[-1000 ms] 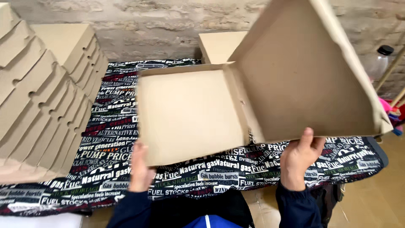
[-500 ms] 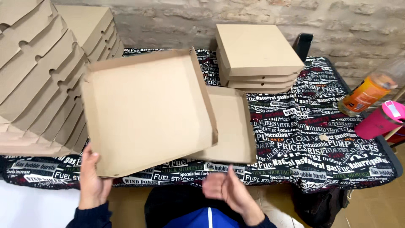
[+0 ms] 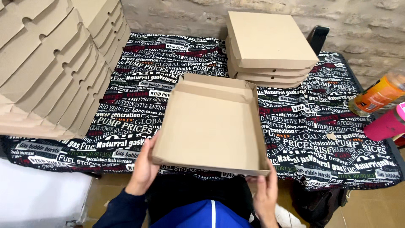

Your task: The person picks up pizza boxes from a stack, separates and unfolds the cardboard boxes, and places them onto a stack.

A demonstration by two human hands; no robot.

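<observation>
A brown cardboard box (image 3: 213,124), lid folded down, lies in front of me over the near edge of the table. My left hand (image 3: 144,169) grips its near left corner from the side and below. At the near right corner my right hand (image 3: 265,190) holds the front edge. Both hands are in dark blue sleeves. The box's front wall hides parts of my fingers.
A stack of folded brown boxes (image 3: 268,46) stands at the back of the table. Leaning flat cardboard blanks (image 3: 46,67) fill the left side. A black cloth with printed lettering (image 3: 139,88) covers the table. An orange bottle (image 3: 377,95) and a pink cup (image 3: 386,124) sit at the right edge.
The open box, its lid raised a second ago, has been folded over and brought down flat at the table's near edge. My right hand has moved from empty air onto the box's front corner.
</observation>
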